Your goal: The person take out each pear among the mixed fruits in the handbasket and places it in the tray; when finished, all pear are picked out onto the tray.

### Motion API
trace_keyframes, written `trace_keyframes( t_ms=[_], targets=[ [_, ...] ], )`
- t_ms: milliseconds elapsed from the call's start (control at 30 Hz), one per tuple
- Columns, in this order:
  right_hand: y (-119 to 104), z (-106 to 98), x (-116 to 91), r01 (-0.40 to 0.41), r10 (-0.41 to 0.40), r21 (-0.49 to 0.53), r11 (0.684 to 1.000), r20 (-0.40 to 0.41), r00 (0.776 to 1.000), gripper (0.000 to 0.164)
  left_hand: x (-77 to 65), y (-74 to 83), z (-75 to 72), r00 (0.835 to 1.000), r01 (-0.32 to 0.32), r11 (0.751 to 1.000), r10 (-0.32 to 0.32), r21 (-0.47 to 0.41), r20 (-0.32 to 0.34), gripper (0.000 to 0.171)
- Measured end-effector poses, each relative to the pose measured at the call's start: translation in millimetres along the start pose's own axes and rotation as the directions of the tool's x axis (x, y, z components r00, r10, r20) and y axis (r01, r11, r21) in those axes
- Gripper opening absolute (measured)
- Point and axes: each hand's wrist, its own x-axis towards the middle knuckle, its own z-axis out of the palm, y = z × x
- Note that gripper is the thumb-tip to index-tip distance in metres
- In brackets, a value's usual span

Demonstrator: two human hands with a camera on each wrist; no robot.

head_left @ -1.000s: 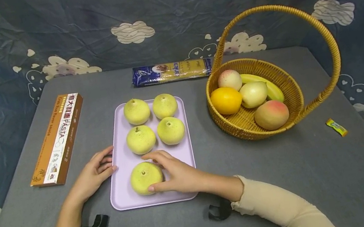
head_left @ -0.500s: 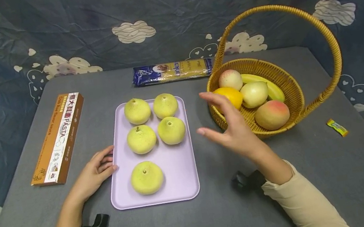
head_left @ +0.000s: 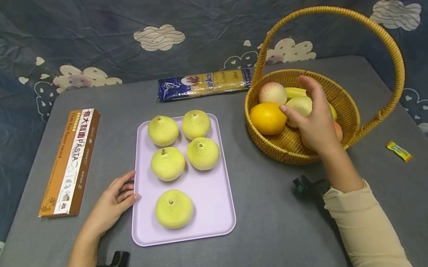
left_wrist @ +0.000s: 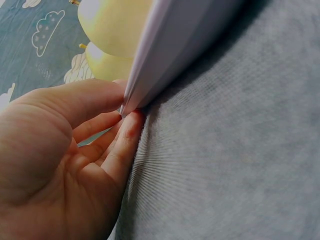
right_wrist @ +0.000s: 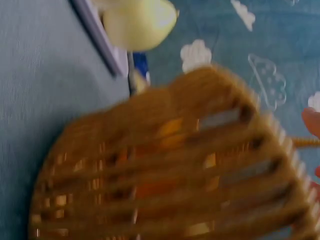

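Note:
My left hand is at the left edge of a lilac tray. In the left wrist view its thumb and fingers pinch the tray's rim. Several round yellow-green fruits with short stems sit on the tray. My right hand is over the wicker basket, thumb and fingers spread apart with nothing between them. Inside the basket lie an orange, a peach, a pale round fruit, a banana and a reddish fruit mostly hidden by the hand.
The basket's tall handle arches up on the right. A pasta box lies at the left, and a blue and yellow pasta packet at the back. A small yellow wrapped candy is right of the basket.
My right hand has left the front fruit on the tray and moved right, to above the basket. The fruit stays on the tray. My left hand keeps its place at the tray's edge.

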Motion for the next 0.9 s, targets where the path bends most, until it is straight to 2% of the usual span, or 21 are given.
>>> trace_keyframes(
  t_ms=[167,400,633,900],
  targets=[
    [19.6,-8.9,5.3,-0.11,0.114,-0.084,0.99,0.041,0.993,0.067,0.6,0.1,0.2,1.0,-0.006,1.0,0.006,0.003,-0.001,0.056],
    [32.9,-19.7,11.8,-0.228,0.246,-0.163,0.96,0.104,0.964,0.072,1.7,0.5,1.0,1.0,0.002,1.0,-0.002,0.003,0.003,0.056],
    [41.3,-27.3,17.8,-0.275,0.316,-0.232,0.933,0.161,0.935,0.077,0.8,-0.2,0.4,0.999,-0.032,0.999,0.032,-0.017,-0.01,0.055],
    [49.3,-30.0,22.3,-0.262,0.336,-0.316,0.912,0.206,0.919,0.08,0.1,-0.9,0.1,1.0,-0.029,0.999,0.029,-0.018,-0.007,0.056]
  ],
)
